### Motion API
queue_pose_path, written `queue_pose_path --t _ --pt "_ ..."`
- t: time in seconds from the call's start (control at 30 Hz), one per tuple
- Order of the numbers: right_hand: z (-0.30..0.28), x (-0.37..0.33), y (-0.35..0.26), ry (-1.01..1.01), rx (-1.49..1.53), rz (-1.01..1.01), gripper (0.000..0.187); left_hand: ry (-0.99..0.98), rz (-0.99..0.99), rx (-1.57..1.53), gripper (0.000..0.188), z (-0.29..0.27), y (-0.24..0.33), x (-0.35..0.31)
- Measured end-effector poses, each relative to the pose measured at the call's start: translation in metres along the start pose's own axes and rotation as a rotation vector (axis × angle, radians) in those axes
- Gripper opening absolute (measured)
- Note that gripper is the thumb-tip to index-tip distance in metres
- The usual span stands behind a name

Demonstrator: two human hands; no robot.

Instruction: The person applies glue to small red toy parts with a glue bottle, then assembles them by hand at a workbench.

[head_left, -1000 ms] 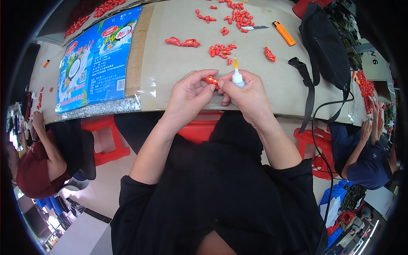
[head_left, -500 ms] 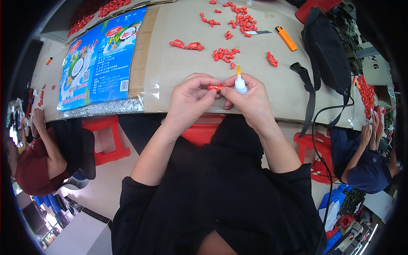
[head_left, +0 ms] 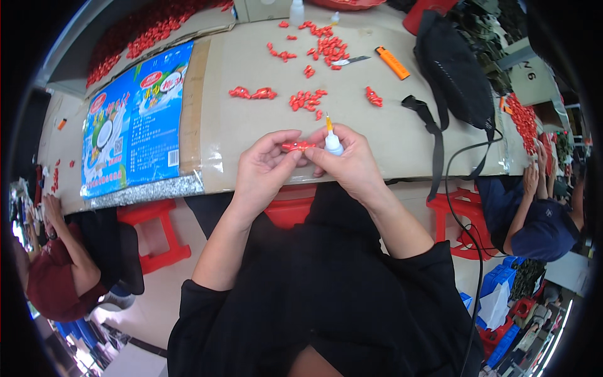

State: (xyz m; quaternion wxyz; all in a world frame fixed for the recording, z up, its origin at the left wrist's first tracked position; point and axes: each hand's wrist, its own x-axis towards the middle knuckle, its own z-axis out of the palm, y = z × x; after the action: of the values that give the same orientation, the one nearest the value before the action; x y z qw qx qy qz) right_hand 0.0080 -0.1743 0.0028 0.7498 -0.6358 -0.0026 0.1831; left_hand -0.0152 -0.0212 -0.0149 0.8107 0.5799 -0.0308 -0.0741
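Observation:
Between both hands, near the table's front edge, is a small glossy red figure-like piece [head_left: 296,146]. My left hand [head_left: 262,166] pinches its left end with thumb and fingers. My right hand [head_left: 357,164] steadies its right end with the thumb, while a small white glue bottle [head_left: 333,146] with a yellow needle tip pointing up is tucked in the same hand. Just beyond lies a cluster of small red pieces [head_left: 306,100]. Two larger red pieces [head_left: 252,93] lie to the left of that cluster and one more [head_left: 374,97] to the right.
Farther back are a bigger red heap [head_left: 330,49], a knife blade [head_left: 350,61], an orange lighter [head_left: 392,63] and a white bottle [head_left: 297,12]. A black bag [head_left: 455,75] with straps and a cable lies right. Blue printed cardboard [head_left: 135,119] covers the left. Other people sit on both sides.
The view has shifted, bringing more of the table's far side into sight. More of the red piece shows between my fingers; both hands keep their hold on it, the glue bottle still in my right.

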Motion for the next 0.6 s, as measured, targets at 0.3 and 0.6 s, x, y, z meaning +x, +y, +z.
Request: queue_pose_path --t 0.3,0.6 --pt "-0.006 -0.003 -0.006 0.061 0.113 -0.048 0.013 0.005 0.055 -0.069 0.016 -0.002 -0.003 -0.001" --pt "-0.079 0.056 -0.041 0.665 -0.233 -0.529 0.023 -0.138 0.437 0.530 0.011 0.032 0.011 0.014"
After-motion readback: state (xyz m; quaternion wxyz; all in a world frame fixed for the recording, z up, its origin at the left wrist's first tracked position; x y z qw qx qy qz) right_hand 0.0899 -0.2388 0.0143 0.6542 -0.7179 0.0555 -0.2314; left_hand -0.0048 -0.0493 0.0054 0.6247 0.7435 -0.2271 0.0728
